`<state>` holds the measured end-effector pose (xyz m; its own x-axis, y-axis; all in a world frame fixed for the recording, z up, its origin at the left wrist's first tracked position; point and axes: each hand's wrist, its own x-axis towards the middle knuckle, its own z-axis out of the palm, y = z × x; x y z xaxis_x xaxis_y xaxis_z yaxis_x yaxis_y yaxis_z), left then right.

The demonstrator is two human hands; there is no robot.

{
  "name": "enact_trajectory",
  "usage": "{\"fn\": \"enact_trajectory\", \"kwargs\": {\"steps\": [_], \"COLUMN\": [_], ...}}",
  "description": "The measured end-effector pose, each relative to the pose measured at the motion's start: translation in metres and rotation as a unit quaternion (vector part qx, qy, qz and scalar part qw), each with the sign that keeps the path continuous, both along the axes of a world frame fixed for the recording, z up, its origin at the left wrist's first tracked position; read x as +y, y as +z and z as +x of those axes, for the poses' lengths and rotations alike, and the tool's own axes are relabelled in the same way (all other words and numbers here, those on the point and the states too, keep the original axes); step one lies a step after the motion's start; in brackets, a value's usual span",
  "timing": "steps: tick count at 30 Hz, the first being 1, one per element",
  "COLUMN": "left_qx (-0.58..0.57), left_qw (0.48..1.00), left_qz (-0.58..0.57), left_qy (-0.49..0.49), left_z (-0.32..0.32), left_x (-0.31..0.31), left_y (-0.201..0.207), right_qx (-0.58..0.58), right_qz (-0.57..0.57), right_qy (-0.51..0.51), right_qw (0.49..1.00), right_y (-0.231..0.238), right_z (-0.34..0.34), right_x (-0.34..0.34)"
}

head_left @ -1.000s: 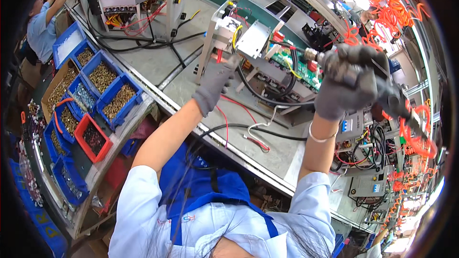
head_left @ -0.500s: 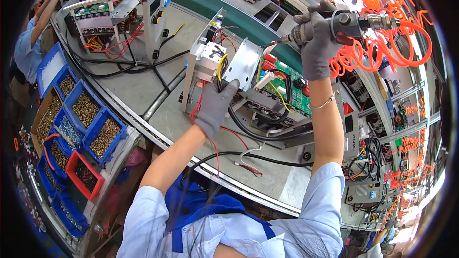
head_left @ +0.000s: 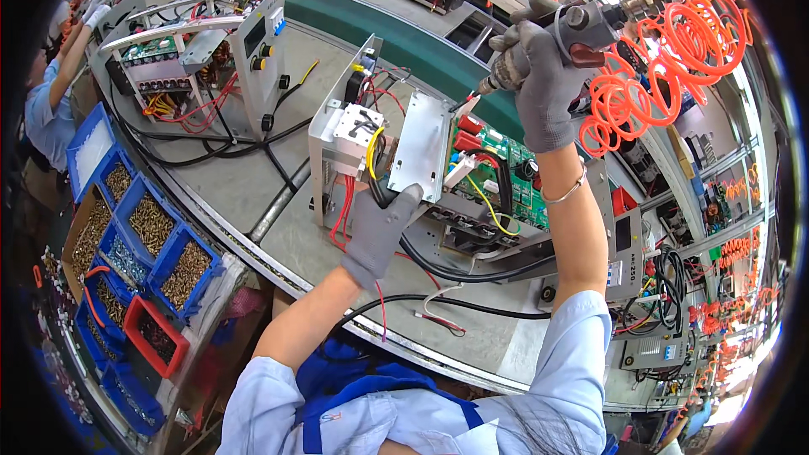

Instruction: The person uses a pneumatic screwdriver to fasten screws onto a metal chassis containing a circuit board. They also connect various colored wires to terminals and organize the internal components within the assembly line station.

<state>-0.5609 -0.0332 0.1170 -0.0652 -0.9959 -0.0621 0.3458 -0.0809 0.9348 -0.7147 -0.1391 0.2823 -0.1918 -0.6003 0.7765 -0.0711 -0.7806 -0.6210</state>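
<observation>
My right hand (head_left: 543, 88), in a grey glove, is wrapped round a pneumatic screwdriver (head_left: 581, 27). Its thin bit slants down to the far right corner of a bare metal plate (head_left: 419, 147). At the plate's near edge is my gloved left hand (head_left: 379, 232), closed on it with the thumb showing and some fingers hidden. The plate lies tilted within an open machine chassis (head_left: 324, 156), between a white block (head_left: 358, 128) with a yellow cable and a green circuit board (head_left: 524, 190). Whether the bit sits in a screw is too small to tell.
Blue bins (head_left: 181, 274) of screws and a red bin (head_left: 160, 339) stand at the left. A second open machine (head_left: 190, 63) is beyond them, near a co-worker (head_left: 52, 109). Orange coiled air hoses (head_left: 674, 59) hang at the right. Black cables (head_left: 472, 307) cross the bench.
My view has shifted, so the machine appears slightly lower. The screwdriver has tilted a little, its bit still at the plate's far corner. My left hand stays at the plate's near edge.
</observation>
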Motion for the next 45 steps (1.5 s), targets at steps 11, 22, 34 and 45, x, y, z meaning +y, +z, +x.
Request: {"fn": "enact_trajectory", "kwargs": {"steps": [11,22,34,45], "left_qx": [-0.001,-0.041,-0.060,-0.036], "left_qw": [0.998,0.998,0.997,0.998], "left_qz": [0.028,0.018,0.040,0.029], "left_qy": [-0.065,-0.043,-0.036,-0.039], "left_z": [0.009,0.015,0.014,0.016], "left_x": [-0.013,-0.008,-0.008,-0.007], "left_y": [-0.004,-0.001,0.002,-0.003], "right_qx": [0.047,0.031,0.027,0.044], "right_qz": [0.005,0.030,0.043,0.087], "right_qy": [0.009,0.021,0.040,-0.009], "right_qw": [0.999,0.999,0.998,0.995], "right_y": [-0.005,-0.004,-0.006,-0.006], "right_z": [-0.004,-0.004,-0.003,0.007], "right_x": [-0.009,-0.011,-0.015,-0.029]}}
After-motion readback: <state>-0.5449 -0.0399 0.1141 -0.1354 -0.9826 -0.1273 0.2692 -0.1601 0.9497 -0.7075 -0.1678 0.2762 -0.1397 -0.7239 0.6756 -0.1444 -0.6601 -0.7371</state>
